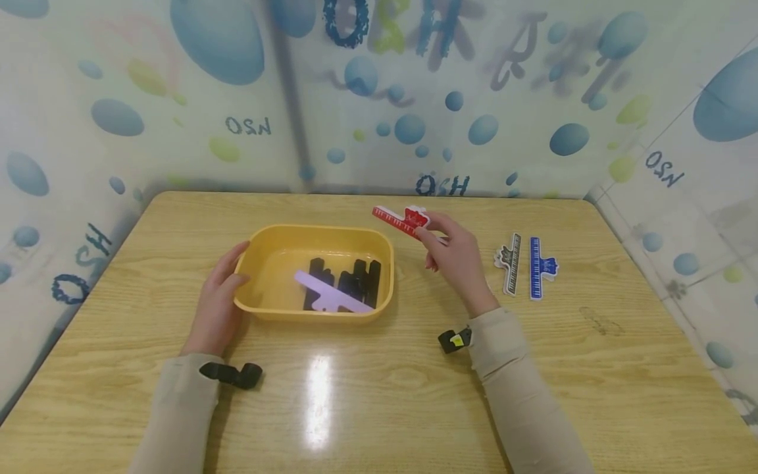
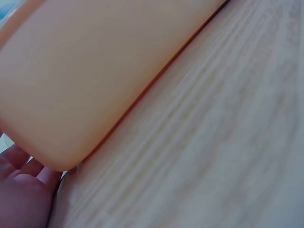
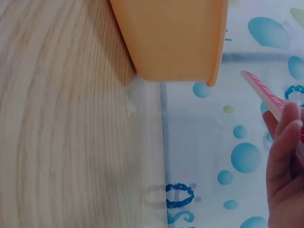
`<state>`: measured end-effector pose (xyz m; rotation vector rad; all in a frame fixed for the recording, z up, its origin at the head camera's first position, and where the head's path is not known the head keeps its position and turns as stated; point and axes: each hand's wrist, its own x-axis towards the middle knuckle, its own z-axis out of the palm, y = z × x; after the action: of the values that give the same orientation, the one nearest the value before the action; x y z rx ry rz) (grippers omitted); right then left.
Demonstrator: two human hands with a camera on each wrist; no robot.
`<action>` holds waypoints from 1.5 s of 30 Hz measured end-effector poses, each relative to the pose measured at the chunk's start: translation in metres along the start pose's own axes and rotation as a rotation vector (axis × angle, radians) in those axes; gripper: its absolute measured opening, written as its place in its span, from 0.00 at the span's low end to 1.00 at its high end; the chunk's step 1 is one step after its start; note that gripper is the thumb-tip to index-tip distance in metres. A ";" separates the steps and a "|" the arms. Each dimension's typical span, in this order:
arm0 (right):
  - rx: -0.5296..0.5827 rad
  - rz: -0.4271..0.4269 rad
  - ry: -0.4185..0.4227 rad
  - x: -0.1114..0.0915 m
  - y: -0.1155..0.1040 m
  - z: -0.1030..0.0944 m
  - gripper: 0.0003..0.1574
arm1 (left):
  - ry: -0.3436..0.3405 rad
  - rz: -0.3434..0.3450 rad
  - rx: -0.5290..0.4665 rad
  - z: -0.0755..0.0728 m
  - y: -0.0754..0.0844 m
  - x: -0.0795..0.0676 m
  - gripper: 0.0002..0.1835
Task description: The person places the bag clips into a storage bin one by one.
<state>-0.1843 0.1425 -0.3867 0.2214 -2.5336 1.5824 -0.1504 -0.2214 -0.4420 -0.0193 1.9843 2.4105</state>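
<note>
My right hand (image 1: 458,260) pinches a red clip (image 1: 403,222) by one end, its long bar marked like piano keys. The clip is in the air, right of the yellow plastic tub (image 1: 314,316), and shows in the right wrist view too. At the tub's left end my left hand (image 1: 220,303) holds the wall, thumb over the rim and fingers outside. Inside the tub, a lilac clip (image 1: 322,289) lies across several black pieces (image 1: 373,283). In the left wrist view the fingers (image 2: 35,168) are against the tub's lower corner.
A black clip (image 1: 512,263) and a blue clip (image 1: 535,268) lie side by side on the wooden table (image 1: 379,395), right of my right hand. Behind the table's far edge stands a wall (image 1: 355,158) printed with blue and green drops.
</note>
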 end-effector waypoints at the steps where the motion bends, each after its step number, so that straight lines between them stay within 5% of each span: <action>1: 0.009 -0.003 -0.002 -0.001 -0.002 0.002 0.24 | -0.002 0.003 -0.003 0.000 0.000 0.000 0.27; 22: 0.054 0.000 -0.263 -0.013 -0.019 0.045 0.25 | 0.011 0.002 0.002 -0.001 -0.001 0.001 0.27; 45: -0.081 -0.009 -0.311 -0.022 -0.021 0.067 0.22 | 0.011 0.005 0.014 0.000 0.000 0.000 0.27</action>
<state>-0.1619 0.0740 -0.4019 0.5047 -2.8137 1.5431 -0.1507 -0.2218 -0.4423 -0.0271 2.0080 2.4047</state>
